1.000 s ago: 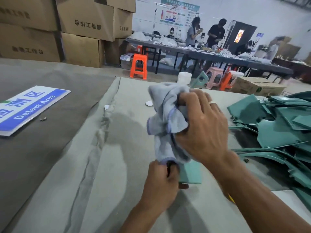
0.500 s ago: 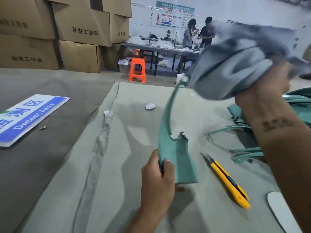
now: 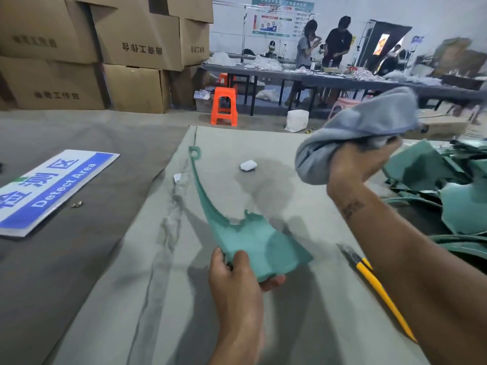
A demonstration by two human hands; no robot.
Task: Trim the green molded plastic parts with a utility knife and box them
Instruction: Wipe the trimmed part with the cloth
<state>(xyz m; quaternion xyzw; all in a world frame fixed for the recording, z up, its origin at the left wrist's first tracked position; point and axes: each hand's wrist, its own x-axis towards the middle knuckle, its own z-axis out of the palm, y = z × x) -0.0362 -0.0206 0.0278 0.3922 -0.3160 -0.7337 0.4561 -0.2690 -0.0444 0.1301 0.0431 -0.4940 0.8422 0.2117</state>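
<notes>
The left hand (image 3: 238, 279) pinches the wide end of a green molded part (image 3: 253, 241), whose long axis runs toward 11 o'clock. The right hand (image 3: 354, 167), raised at 2 o'clock, clutches a grey cloth (image 3: 358, 130). The utility knife (image 3: 379, 291) lies on the desk (image 3: 105, 299) at 4 o'clock, nearer the right arm.
</notes>
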